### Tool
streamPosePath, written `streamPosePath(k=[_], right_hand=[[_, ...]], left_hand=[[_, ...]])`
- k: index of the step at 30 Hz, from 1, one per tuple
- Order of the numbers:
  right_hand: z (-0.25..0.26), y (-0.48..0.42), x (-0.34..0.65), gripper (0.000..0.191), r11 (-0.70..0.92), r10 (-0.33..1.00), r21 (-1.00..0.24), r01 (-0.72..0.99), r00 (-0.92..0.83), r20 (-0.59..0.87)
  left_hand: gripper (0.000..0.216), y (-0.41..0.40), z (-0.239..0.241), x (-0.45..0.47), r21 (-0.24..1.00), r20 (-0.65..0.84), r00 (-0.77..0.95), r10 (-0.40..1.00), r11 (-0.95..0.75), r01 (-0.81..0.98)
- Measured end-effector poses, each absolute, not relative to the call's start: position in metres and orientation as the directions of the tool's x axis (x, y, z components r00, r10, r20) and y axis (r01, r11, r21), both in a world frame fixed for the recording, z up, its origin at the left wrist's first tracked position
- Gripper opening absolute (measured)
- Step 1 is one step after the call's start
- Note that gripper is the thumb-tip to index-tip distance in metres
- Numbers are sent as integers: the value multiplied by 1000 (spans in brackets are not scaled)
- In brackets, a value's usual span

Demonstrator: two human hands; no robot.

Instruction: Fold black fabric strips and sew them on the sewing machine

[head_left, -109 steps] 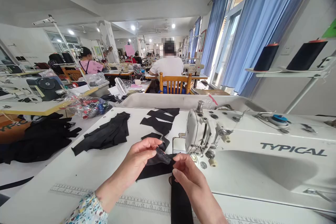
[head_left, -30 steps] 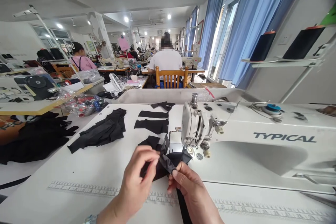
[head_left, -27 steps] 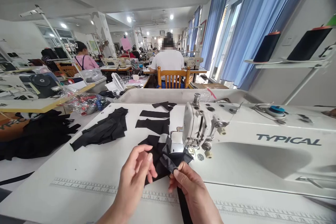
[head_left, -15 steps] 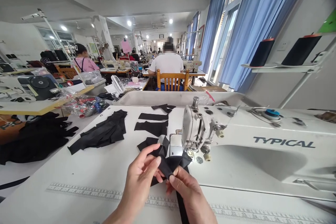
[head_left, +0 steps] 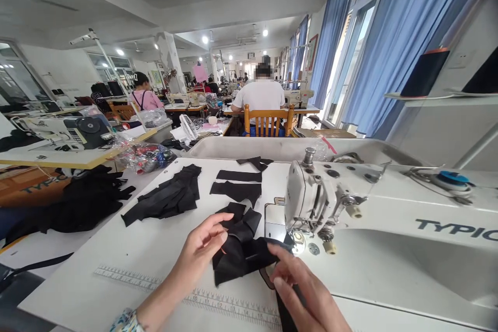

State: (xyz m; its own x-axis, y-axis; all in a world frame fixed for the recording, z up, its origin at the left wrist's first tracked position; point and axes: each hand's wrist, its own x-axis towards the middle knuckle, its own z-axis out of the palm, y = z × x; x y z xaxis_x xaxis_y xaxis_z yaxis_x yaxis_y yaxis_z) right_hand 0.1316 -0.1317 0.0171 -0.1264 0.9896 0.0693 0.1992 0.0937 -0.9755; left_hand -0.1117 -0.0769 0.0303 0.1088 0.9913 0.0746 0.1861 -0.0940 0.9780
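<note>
My left hand (head_left: 202,246) pinches the left edge of a small black fabric piece (head_left: 243,257) on the white sewing table (head_left: 128,259). My right hand (head_left: 301,288) grips the same piece at its right end, just in front of the needle area of the white sewing machine (head_left: 389,212). A black strap (head_left: 283,316) hangs down from the piece under my right hand. Several cut black pieces (head_left: 238,189) lie behind the hands, and a bigger stack of black fabric (head_left: 167,199) rests to their left.
A heap of black cloth (head_left: 78,205) and a plastic bag of coloured items (head_left: 146,158) sit at the left. A printed ruler (head_left: 187,298) runs along the table front. Thread cones (head_left: 426,72) stand at the right. Other people sit at machines, one on a wooden chair (head_left: 266,119).
The view has swung left, so the machine sits further right. My hands have spread the black piece out flatter and lower toward the table; the right hand slid to the right.
</note>
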Motion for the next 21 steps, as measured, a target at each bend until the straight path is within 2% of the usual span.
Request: streamPosePath(k=[2,5,9,12,14,17,21], right_hand=[[20,-121,134,62,-60,982,-987,148,-170,-85],[20,-112,136,62,-244,953,-969,47,-174,-248],[19,-118,135,54,-317,944,-914,-254,-172,-280],[18,-124,129,58,-343,938,-792,-505,-225,-262],[15,-124,124,57,-327,945,-724,-607,-232,-232],[8,-122,118,52,-294,956,-654,-697,-221,-194],[1,-122,116,47,-268,963,-624,-734,-203,-175]], left_hand=[[41,-72,32,-114,967,116,148,982,-146,211],[37,-70,36,-116,939,164,192,968,-213,270],[33,-78,44,-106,885,198,251,948,-283,369],[32,-88,44,-88,894,66,254,965,-170,414],[39,-91,40,-75,941,-53,222,974,-26,337],[55,-91,31,-60,984,-175,195,965,164,71],[66,-90,23,-49,918,-227,163,960,267,-294]])
